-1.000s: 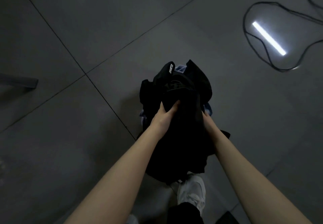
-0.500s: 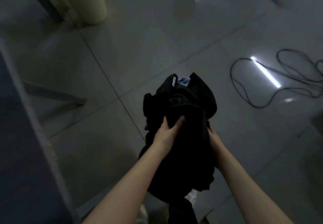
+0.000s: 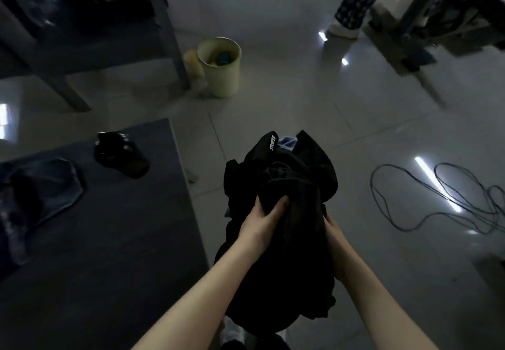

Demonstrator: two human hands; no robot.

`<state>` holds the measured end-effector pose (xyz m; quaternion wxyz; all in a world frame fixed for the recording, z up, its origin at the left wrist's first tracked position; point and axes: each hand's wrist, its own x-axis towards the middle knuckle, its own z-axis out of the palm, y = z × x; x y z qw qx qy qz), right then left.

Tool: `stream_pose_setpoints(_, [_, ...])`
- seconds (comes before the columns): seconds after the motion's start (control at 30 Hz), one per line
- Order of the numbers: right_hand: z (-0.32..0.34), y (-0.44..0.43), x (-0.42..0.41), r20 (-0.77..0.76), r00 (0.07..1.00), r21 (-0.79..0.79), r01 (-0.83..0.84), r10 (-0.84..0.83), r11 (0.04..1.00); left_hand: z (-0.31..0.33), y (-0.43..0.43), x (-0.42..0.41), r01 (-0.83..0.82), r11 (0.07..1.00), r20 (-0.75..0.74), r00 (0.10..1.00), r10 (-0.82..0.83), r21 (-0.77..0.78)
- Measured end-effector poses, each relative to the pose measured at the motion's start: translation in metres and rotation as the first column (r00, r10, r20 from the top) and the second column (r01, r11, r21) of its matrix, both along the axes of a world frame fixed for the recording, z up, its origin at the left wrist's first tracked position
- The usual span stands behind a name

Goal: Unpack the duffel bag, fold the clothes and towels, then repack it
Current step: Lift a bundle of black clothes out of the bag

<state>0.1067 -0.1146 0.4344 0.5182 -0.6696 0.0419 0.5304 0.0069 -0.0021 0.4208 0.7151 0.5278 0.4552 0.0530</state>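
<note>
On my feed both arms reach forward and hold a black fabric bundle (image 3: 287, 185) in the air above the tiled floor (image 3: 300, 103), just right of the dark worktop (image 3: 109, 240). It is crumpled, and I cannot tell whether it is a bag or loose garments. A black tab printed "SPORTS" (image 3: 272, 142) stands up at its far end, and a bit of light blue cloth (image 3: 287, 142) shows just beside the tab.

The left grip (image 3: 262, 221) is closed on the bundle, with thumb and fingers pinching a fold on its upper side. The right grip (image 3: 334, 237) lies against the bundle's right flank. Its fingers are buried in the cloth, so I cannot tell how tightly it holds.

On the worktop to the left, a denim garment (image 3: 46, 185) lies spread near the far left edge. A small black item with white marks (image 3: 120, 155) sits apart from it, closer to the far corner; it is too dark to name.

Further off, a pale yellow bin (image 3: 220, 73) stands on the floor beside the grey leg of a table (image 3: 166, 27). A dark cable (image 3: 437, 199) loops loosely over the tiles to the right, among bright strip reflections. At the top right I see someone's patterned trouser leg (image 3: 355, 2). A white shoe (image 3: 232, 333) shows under the bundle at the bottom edge.
</note>
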Motion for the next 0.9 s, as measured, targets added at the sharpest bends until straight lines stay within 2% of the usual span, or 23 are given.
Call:
stream_pose_setpoints(0.1, [0.031,0.021,-0.018,0.052,0.992,0.018,-0.112,0.111,0.994,0.034,0.011,-0.029,-0.082,0.996,0.017,0.997,0.082,0.017])
stream_pose_setpoints(0.23, [0.058,0.054,-0.047,0.029,0.958,0.044,-0.285,0.284,0.958,0.064,0.028,-0.077,-0.223,0.973,0.011,0.975,0.223,0.049])
stream_pose_setpoints(0.43, [0.06,0.109,-0.119,0.032,0.857,0.086,-0.515,0.515,0.853,0.079,0.047,-0.17,-0.466,0.884,0.032,0.884,0.465,0.022])
stream_pose_setpoints(0.57, [0.052,0.148,-0.19,0.037,0.765,0.095,-0.643,0.643,0.76,0.071,0.062,-0.244,-0.622,0.783,0.008,0.783,0.622,0.014])
stream_pose_setpoints(0.8, [0.008,0.213,-0.33,0.084,0.655,0.098,-0.755,0.751,0.648,0.035,0.09,-0.381,-0.773,0.634,-0.02,0.635,0.772,-0.028])
stream_pose_setpoints(0.9, [-0.016,0.237,-0.388,0.063,0.63,0.107,-0.775,0.774,0.622,0.009,0.111,-0.438,-0.804,0.594,-0.079,0.593,0.802,-0.002])
